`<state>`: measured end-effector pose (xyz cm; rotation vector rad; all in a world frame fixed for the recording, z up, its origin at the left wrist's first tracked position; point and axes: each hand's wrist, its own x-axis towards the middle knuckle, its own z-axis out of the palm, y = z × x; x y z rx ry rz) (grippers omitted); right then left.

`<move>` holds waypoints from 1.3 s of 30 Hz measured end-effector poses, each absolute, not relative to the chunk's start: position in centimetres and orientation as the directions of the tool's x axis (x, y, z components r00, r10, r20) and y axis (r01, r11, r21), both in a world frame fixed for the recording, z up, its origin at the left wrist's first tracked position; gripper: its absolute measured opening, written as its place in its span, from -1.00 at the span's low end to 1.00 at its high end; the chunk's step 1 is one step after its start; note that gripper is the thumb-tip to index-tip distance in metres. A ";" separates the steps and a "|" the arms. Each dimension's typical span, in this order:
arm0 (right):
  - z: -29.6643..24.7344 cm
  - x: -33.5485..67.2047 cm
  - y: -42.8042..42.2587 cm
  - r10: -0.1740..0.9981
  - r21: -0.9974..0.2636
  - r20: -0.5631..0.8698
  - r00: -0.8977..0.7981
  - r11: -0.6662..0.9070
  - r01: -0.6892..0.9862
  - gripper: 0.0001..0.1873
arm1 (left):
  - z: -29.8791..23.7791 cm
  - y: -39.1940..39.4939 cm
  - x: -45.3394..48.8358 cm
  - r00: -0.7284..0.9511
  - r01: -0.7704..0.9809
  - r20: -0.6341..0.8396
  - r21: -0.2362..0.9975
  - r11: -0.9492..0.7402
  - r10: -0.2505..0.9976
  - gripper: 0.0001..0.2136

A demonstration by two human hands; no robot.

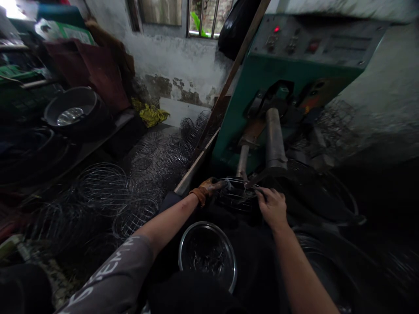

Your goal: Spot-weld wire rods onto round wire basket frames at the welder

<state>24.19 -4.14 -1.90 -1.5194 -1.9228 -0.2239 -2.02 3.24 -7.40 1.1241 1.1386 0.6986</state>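
The round wire basket (236, 197) lay flat right under the tip of a thick metal arm (274, 139) that stuck out from the green machine (248, 87), with a thinner rod (242, 161) just beside it. The left hand (207, 188), in a worn brown glove, had its fingers clamped on the basket's left rim. The bare right hand (272, 207) gripped the right rim, its fingers (261, 195) curled together over the wire.

Just in front of the basket, between the two forearms, sat a steel bowl (183, 244) with small wire scraps inside. On the machine's top panel, a red light (276, 29) glowed.

To the left, many more wire frames (104, 183) lay piled on the floor. Farther back stood a dark pot (70, 109), a crumpled yellow cloth (150, 114) by the stained wall, and a barred window (203, 17) above it.
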 end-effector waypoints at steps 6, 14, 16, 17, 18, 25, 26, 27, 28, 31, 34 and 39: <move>-2.2 23.8 -4.2 0.805 -0.313 0.592 -0.039 0.274 0.909 -0.75 | -6.9 3.3 -2.0 0.271 0.162 -0.341 0.938 0.306 0.900 -0.40; -2.2 23.7 -4.2 0.798 -0.304 0.601 -0.039 0.274 0.913 -0.75 | -7.3 3.4 -2.0 0.248 0.191 -0.333 0.938 0.291 0.910 -0.36; -2.3 23.6 -4.3 0.795 -0.302 0.606 -0.032 0.267 0.915 -0.75 | -7.3 3.5 -2.0 0.255 0.215 -0.340 0.933 0.290 0.905 -0.34; -2.3 23.6 -4.3 0.795 -0.302 0.606 -0.028 0.262 0.917 -0.75 | -7.2 3.5 -2.0 0.261 0.223 -0.340 0.932 0.286 0.903 -0.33; -2.3 23.6 -4.2 0.796 -0.302 0.605 -0.024 0.256 0.918 -0.75 | -7.1 3.5 -2.0 0.269 0.227 -0.337 0.933 0.280 0.902 -0.33; -2.4 23.7 -3.9 0.805 -0.333 0.593 -0.036 0.286 0.899 -0.76 | -6.8 3.0 -2.4 0.266 0.205 -0.327 0.938 0.278 0.907 -0.29; -2.5 23.8 -3.9 0.806 -0.339 0.591 -0.037 0.290 0.895 -0.76 | -6.7 3.0 -2.5 0.255 0.216 -0.320 0.939 0.269 0.912 -0.29; -2.5 23.8 -3.9 0.806 -0.343 0.591 -0.037 0.293 0.892 -0.76 | -6.7 3.0 -2.5 0.252 0.234 -0.317 0.937 0.260 0.914 -0.29; -2.6 23.9 -3.9 0.806 -0.344 0.591 -0.039 0.295 0.891 -0.76 | -6.6 3.0 -2.6 0.251 0.254 -0.312 0.935 0.249 0.916 -0.30; -2.6 24.0 -4.0 0.802 -0.332 0.595 -0.051 0.303 0.893 -0.76 | -6.5 3.2 -2.7 0.262 0.303 -0.306 0.926 0.223 0.915 -0.33; -2.7 24.0 -4.2 0.794 -0.318 0.605 -0.058 0.308 0.897 -0.76 | -6.7 3.3 -2.8 0.267 0.297 -0.302 0.929 0.220 0.915 -0.27; -2.7 24.0 -4.4 0.785 -0.296 0.615 -0.078 0.321 0.900 -0.76 | -6.9 3.2 -3.0 0.286 0.261 -0.315 0.934 0.243 0.905 -0.23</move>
